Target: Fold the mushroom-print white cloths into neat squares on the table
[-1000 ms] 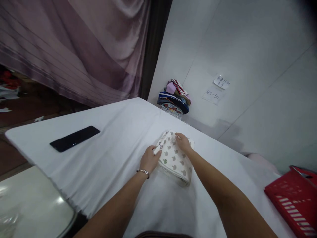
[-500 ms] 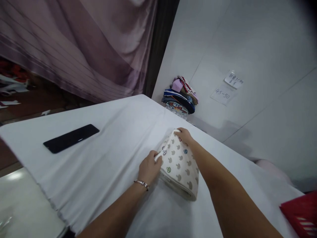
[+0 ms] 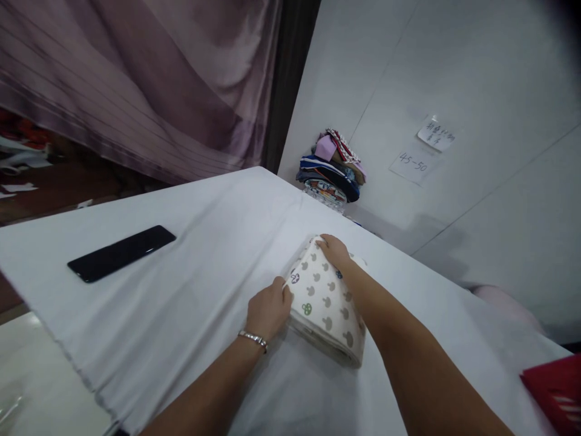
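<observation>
White-covered table (image 3: 181, 290) against a white wall. Folded cloth (image 3: 324, 303) lies mid-table. Left hand (image 3: 267, 312) grips its left edge with fingers curled. Right hand (image 3: 333, 251) presses its far corner, fingers flat and loose. Looks like squaring the fold. Phone (image 3: 120, 253) near the left edge.

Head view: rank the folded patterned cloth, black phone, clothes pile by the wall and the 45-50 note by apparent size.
1. folded patterned cloth
2. clothes pile and black phone: these look alike; the pile sits farther off, so they are left unranked.
3. 45-50 note
</observation>
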A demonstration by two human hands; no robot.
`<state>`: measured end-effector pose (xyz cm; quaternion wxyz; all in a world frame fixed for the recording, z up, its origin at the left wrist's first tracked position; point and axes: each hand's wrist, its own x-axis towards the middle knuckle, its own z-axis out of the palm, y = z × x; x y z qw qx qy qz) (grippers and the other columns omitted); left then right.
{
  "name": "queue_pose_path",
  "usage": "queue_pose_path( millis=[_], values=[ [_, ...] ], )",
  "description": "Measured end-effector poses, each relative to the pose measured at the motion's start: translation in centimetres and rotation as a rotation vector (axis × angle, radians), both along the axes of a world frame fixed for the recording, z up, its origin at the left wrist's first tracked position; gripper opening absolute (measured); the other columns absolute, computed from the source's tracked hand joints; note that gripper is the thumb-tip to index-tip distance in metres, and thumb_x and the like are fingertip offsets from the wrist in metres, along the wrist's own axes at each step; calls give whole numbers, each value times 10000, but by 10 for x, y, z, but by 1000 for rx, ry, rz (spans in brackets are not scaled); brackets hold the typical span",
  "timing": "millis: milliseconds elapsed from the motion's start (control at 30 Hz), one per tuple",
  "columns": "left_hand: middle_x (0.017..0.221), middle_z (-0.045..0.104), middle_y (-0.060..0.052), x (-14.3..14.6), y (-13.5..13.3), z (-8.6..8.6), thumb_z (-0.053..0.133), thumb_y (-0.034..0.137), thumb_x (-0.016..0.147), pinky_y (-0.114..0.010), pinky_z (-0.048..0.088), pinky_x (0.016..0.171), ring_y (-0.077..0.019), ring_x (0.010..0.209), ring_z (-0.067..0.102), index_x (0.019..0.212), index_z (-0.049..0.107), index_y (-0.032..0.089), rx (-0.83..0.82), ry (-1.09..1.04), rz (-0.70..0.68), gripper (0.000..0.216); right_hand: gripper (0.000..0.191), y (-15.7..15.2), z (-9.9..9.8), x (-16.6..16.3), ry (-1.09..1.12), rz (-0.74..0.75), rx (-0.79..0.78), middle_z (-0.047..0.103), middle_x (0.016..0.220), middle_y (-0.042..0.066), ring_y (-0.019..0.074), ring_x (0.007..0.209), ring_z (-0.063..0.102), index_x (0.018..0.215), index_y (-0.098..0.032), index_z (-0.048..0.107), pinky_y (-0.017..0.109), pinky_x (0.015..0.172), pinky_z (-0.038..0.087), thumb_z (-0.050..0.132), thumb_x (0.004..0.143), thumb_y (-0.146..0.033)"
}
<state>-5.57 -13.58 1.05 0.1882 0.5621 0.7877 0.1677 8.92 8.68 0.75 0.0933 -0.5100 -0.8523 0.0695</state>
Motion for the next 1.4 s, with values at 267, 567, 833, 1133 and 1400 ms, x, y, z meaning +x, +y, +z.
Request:
queue_pose_path(
  millis=[267,567,833,1133,1400],
  values=[
    [816,666,-63,0,4,-4,242,322,902,-305,379,605,-226,765,634,960,498,197,-25,40,-14,290,420,-19,17,-8,-132,-32,45,563,1257,120,256,1164,487,1266,-183,500,396,972,338,366,935,-402],
    [963,625,-81,2,10,-5,286,288,879,-299,412,642,-209,834,611,947,538,191,54,86,-3,279,557,-94,-6,-2,-50,157,-70,204,1519,89,249,1392,160,1431,-189,278,473,1101,132,308,939,-448],
    [1150,579,-131,3,5,1,369,265,840,-354,442,862,-248,1069,533,1152,525,141,301,158,-10,370,580,-88,30,43,-24,12,-69,162,1530,85,240,1409,80,1440,-199,260,466,1107,85,271,936,-487],
    [1503,260,-97,40,39,1,363,486,858,-511,220,1077,-295,1378,197,1327,425,197,222,276,-337,555,601,-63,6,89,-128,-150,-90,192,1524,72,253,1396,117,1418,-210,274,511,1086,129,250,918,-543],
    [1539,163,-52,41,37,-9,349,516,858,-481,182,1092,-277,1411,66,1384,347,245,86,238,-322,592,589,-58,-10,97,-40,-163,-112,189,1526,54,235,1402,106,1420,-233,284,523,1098,79,289,913,-533]
  ],
)
